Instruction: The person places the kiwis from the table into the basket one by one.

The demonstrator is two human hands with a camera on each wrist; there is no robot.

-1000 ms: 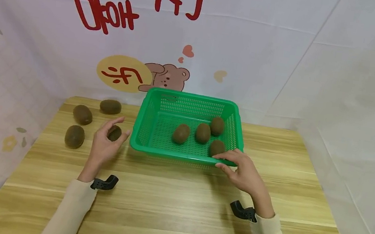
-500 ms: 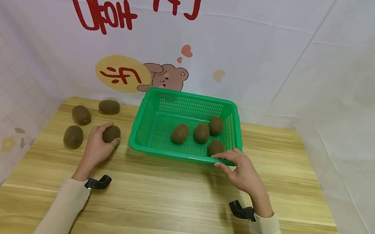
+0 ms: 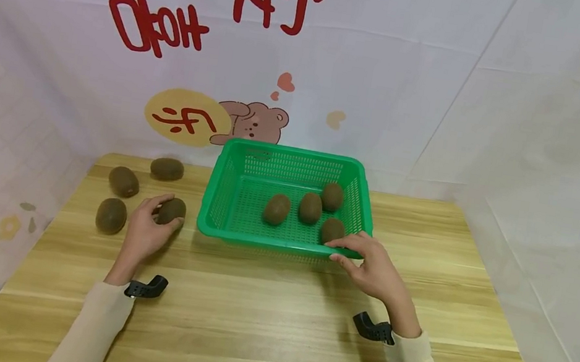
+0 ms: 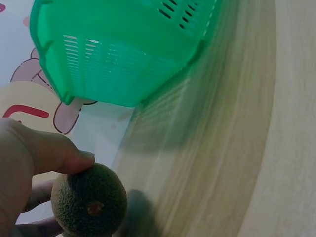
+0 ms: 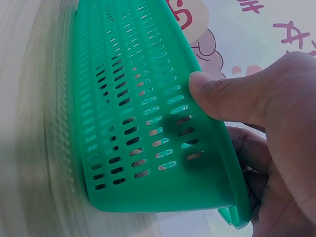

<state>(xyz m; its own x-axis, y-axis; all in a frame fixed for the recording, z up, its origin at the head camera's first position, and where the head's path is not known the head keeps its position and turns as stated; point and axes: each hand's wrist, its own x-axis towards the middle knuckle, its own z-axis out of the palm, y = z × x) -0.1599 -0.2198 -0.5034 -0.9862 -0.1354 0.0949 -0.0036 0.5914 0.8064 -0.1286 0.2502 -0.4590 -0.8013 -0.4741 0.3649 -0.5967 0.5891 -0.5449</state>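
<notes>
My left hand (image 3: 144,233) pinches a brown, fuzzy kiwi (image 3: 171,211) between thumb and fingers, left of the green basket (image 3: 258,240). In the left wrist view the thumb presses on the upper side of that kiwi (image 4: 91,202), whose stem end faces the camera. At the basket's front right corner, my right hand (image 3: 375,269) grips the rim, thumb outside and fingers inside. The right wrist view shows its thumb (image 5: 212,91) against the slotted green wall (image 5: 148,187). Inside the basket, one kiwi (image 3: 332,231) lies close to the right fingertips.
Three more kiwis lie in the basket, among them one near the middle (image 3: 277,209). On the table (image 3: 257,326), left of my left hand, are a front kiwi (image 3: 111,215), a middle kiwi (image 3: 123,181) and a back kiwi (image 3: 167,169). A printed cloth (image 3: 394,84) hangs behind.
My left hand has shifted a little left and toward me, and its thumb and fingers have closed on the kiwi. The right hand stays on the basket rim.
</notes>
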